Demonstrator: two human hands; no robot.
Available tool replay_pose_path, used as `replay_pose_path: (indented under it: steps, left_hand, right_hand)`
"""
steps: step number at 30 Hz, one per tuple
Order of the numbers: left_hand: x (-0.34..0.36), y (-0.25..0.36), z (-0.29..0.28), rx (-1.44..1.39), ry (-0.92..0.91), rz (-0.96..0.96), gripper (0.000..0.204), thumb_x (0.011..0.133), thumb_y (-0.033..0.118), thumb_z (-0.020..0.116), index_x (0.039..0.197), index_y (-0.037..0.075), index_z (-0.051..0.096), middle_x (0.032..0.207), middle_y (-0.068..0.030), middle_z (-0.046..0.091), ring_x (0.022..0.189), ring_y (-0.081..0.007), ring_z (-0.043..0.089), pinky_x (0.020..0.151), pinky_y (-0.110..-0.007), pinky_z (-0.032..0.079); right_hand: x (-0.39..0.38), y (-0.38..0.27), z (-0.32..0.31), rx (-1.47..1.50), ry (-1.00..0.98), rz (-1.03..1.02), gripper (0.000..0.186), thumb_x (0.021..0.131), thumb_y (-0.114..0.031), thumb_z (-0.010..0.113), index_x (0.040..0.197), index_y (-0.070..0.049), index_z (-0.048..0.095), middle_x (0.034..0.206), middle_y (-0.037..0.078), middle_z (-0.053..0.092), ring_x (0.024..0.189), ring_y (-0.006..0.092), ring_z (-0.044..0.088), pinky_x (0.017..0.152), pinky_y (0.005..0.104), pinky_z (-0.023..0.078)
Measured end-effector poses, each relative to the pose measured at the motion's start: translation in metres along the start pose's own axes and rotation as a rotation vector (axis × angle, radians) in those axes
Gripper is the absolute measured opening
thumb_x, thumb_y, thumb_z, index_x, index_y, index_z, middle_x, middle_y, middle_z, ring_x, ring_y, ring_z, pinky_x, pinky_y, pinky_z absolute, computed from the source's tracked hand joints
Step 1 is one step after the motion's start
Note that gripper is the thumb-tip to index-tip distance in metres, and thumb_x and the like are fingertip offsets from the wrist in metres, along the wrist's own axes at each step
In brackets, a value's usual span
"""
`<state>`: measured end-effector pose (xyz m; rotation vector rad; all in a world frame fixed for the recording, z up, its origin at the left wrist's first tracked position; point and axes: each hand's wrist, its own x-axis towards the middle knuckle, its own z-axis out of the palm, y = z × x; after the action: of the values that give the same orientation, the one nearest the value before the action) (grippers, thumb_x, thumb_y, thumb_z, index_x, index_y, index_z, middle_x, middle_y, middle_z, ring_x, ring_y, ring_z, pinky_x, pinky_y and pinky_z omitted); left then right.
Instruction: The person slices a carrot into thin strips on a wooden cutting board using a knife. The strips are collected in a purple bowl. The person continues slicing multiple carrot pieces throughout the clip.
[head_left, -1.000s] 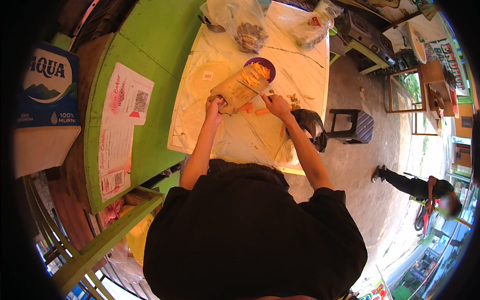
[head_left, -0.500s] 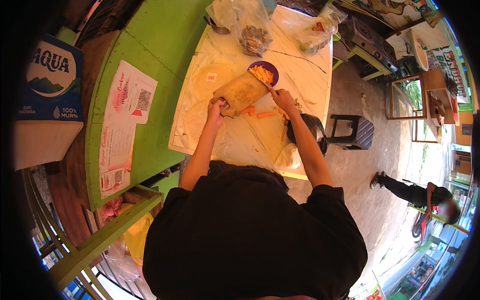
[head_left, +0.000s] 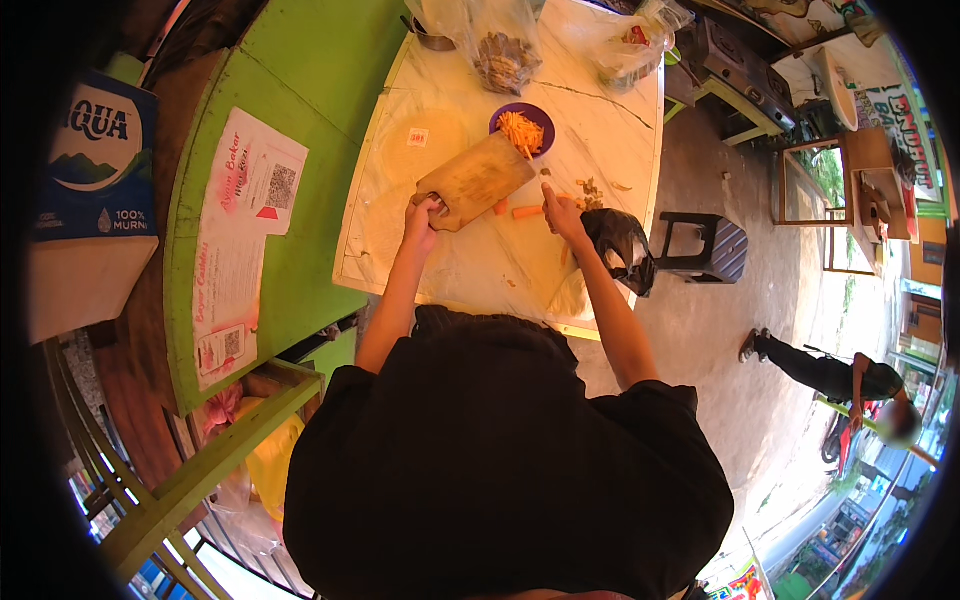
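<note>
My left hand (head_left: 421,222) grips the handle end of a worn wooden cutting board (head_left: 478,182), held slanting above the table. The board's far end reaches the edge of a purple bowl (head_left: 549,126) heaped with orange carrot strips (head_left: 520,130). My right hand (head_left: 563,215) is closed around what looks like a knife (head_left: 545,174), pointing toward the bowl; little of its blade can be made out. Close to that hand lie a carrot piece (head_left: 526,212) and small brownish scraps (head_left: 592,190). The board hides part of the carrot pieces under it.
On the marble-patterned table (head_left: 450,110) stand clear plastic bags (head_left: 507,60) at the far side. A black plastic bag (head_left: 618,245) sits by my right forearm. Right of the table are a plastic stool (head_left: 708,247) and a stove (head_left: 735,75); a person (head_left: 830,375) stands farther off.
My right hand has drawn back slightly from the board and bowl. The board has shifted a little to the left, and more carrot strips show in the bowl.
</note>
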<state>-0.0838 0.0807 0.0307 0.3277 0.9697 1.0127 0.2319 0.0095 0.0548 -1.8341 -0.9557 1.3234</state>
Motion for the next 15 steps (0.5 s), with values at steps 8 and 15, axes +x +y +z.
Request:
replay_pose_path:
  steps: [8, 15]
  left_hand:
    - [-0.029, -0.020, -0.021, -0.048, 0.002, -0.072, 0.051, 0.087, -0.005, 0.050, 0.137, 0.001, 0.045, 0.133, -0.0155, 0.056, 0.126, -0.0315, 0.058, 0.104, -0.047, 0.055]
    - [-0.040, -0.020, -0.011, -0.016, -0.008, -0.041, 0.052, 0.088, -0.001, 0.049, 0.139, 0.001, 0.044, 0.133, -0.0140, 0.056, 0.125, -0.0297, 0.057, 0.102, -0.044, 0.054]
  right_hand:
    - [-0.010, 0.018, -0.002, -0.017, 0.069, -0.012, 0.067, 0.102, -0.065, 0.049, 0.062, -0.011, 0.044, 0.054, -0.002, 0.040, 0.046, 0.0103, 0.039, 0.047, 0.0320, 0.035]
    - [0.060, -0.002, -0.009, -0.199, 0.146, -0.056, 0.082, 0.099, -0.069, 0.048, 0.062, 0.004, 0.051, 0.056, 0.017, 0.051, 0.053, 0.0278, 0.052, 0.060, 0.0480, 0.042]
